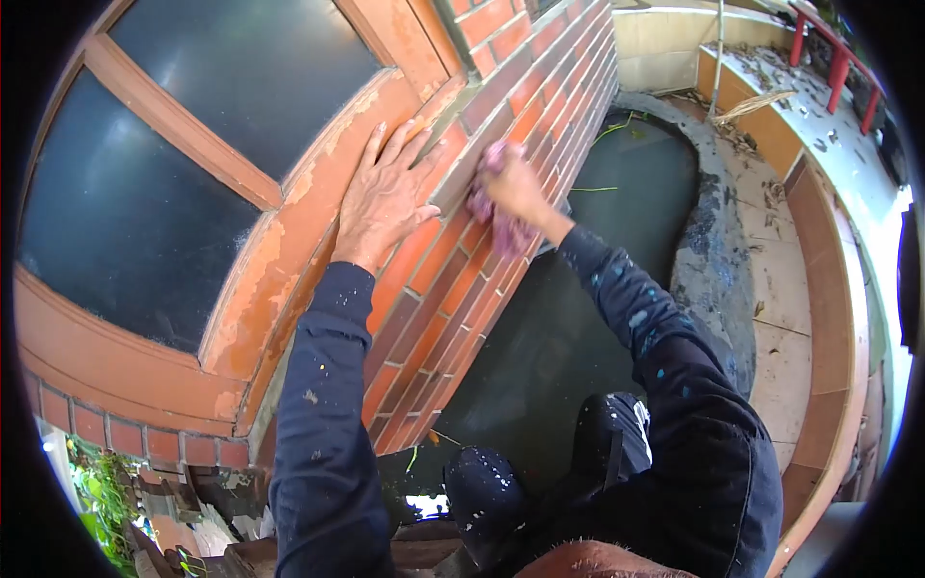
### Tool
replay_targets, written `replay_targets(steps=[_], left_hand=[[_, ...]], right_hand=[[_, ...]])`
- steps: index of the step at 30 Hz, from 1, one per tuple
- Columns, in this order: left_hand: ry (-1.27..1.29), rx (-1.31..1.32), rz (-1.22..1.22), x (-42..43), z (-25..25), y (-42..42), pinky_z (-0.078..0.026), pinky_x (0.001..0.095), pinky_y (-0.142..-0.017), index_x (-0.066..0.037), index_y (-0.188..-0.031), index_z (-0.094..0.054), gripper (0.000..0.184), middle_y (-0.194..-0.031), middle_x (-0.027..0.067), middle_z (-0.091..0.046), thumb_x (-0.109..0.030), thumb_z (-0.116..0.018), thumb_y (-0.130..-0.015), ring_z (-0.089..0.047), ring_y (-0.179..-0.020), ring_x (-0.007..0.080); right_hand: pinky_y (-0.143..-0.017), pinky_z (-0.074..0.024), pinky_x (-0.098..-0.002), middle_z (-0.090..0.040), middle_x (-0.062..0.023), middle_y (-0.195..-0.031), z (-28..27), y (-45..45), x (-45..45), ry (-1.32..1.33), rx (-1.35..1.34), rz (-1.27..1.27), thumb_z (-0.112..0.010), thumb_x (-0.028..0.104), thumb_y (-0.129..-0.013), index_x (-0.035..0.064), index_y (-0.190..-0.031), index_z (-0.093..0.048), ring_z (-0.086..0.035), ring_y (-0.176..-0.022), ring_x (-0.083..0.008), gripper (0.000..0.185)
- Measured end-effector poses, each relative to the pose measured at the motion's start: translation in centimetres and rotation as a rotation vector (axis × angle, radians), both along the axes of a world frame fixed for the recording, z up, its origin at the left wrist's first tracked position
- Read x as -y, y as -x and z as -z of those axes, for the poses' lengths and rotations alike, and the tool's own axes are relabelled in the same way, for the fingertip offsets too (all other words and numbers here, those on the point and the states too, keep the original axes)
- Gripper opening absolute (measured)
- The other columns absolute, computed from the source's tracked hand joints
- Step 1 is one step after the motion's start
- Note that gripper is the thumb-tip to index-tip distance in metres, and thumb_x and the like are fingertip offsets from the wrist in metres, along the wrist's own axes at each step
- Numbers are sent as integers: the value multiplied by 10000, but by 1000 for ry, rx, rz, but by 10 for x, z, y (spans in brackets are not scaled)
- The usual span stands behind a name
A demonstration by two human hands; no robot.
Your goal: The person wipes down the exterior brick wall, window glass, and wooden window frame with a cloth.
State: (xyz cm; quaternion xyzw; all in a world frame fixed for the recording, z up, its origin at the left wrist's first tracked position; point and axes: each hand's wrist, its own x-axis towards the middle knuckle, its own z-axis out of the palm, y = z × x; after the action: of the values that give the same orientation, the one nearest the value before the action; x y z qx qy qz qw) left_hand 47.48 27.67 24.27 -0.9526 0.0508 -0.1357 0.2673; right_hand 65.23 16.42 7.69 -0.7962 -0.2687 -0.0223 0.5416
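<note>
My left hand (381,197) lies flat with fingers spread, touching the orange window frame (328,164) where it meets the bricks. My right hand (517,185) is closed around a bunched purple-pink rag (511,231) and presses it against the red brick wall (453,270). Motion blurs the rag and the right hand a little. Part of the cloth hangs below the fingers. Peeling paint shows along the frame beside my left hand, around dark glass panes (145,202).
Dark water fills a pond (578,328) below the wall, edged by a rough grey rim (718,260). A tiled ledge (779,318) with dry leaves curves along the right. Red posts (838,77) stand at the upper right. Green plants (101,491) grow at the lower left.
</note>
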Motion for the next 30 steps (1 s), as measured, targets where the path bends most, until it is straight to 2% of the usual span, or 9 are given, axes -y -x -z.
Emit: replay_targets(steps=[5, 9, 15, 19, 20, 21, 22, 26, 30], left_hand=[[-23, -5, -39, 6, -5, 2, -104, 447, -1315, -210, -1580, -428, 864, -1639, 28, -392, -502, -777, -845, -225, -1562, 221], [-24, -14, -46, 5, -3, 2, -98, 440, -1318, -226, -1574, -441, 846, -1639, 26, -392, -519, -766, -850, -235, -1558, 219], [-40, -15, -4, 3, -7, 2, -137, 434, -1310, -176, -1556, -461, 885, -1620, 30, -410, -526, -786, -810, -258, -1546, 225], [-30, 55, 32, 2, -3, 4, -144, 438, -1310, -101, -1561, -407, 959, -1593, 46, -443, -505, -806, -789, -296, -1527, 234], [-20, 58, 48, 5, -3, 4, -144, 438, -1310, -101, -1561, -407, 959, -1593, 46, -443, -505, -806, -789, -296, -1527, 234], [-17, 46, 21, 5, -4, 3, -141, 438, -1310, -102, -1579, -369, 1000, -1595, 49, -440, -501, -815, -779, -291, -1530, 232], [-15, 40, -11, 5, -4, 2, -139, 437, -1311, -103, -1597, -331, 1042, -1598, 52, -436, -497, -824, -768, -287, -1533, 231], [23, 68, 15, 9, -5, 4, -135, 443, -1311, -79, -1602, -313, 1087, -1605, 75, -422, -474, -850, -743, -284, -1535, 233], [-71, 88, -1, 8, -3, 4, -132, 441, -1311, -68, -1599, -317, 1107, -1606, 81, -420, -489, -855, -729, -280, -1538, 233]], right_hand=[[-947, -543, -478, -700, -341, -1091, -32, -28, 31, 33, -95, -218, -711, 280, -843, -75, -1240, -622, -684, -1090, -458, 541], [-924, -565, -480, -720, -302, -1112, -52, -110, 1, -142, 122, 219, -710, 288, -821, -46, -1134, -700, -702, -1069, -455, 458], [-923, -575, -491, -730, -281, -1123, -63, -223, -20, -67, -85, 554, -666, 313, -877, -38, -1063, -722, -712, -1078, -434, 401], [-892, -566, -520, -723, -299, -1086, -72, -153, -17, -142, -7, 501, -631, 289, -888, -48, -999, -710, -711, -1016, -473, 364], [-879, -554, -545, -708, -325, -1054, -58, -136, -25, -121, 183, 389, -610, 243, -891, -72, -1060, -660, -697, -1004, -496, 361], [-884, -541, -567, -692, -340, -1027, -70, -81, -27, -264, 21, 418, -602, 193, -882, -72, -1168, -596, -681, -1009, -507, 391], [-901, -537, -564, -683, -352, -1046, -73, -36, -22, -244, 120, 303, -620, 163, -874, -69, -1245, -538, -674, -1027, -506, 446], [-899, -536, -426, -695, -252, -1023, -63, 40, 8, -266, -70, -337, -687, 157, -836, -55, -1138, -623, -708, -968, -326, 374], [-961, -485, -403, -634, -223, -1201, -92, 15, -5, -776, -59, 19, -689, 208, -906, -47, -1277, -527, -626, -1101, -303, 478]])
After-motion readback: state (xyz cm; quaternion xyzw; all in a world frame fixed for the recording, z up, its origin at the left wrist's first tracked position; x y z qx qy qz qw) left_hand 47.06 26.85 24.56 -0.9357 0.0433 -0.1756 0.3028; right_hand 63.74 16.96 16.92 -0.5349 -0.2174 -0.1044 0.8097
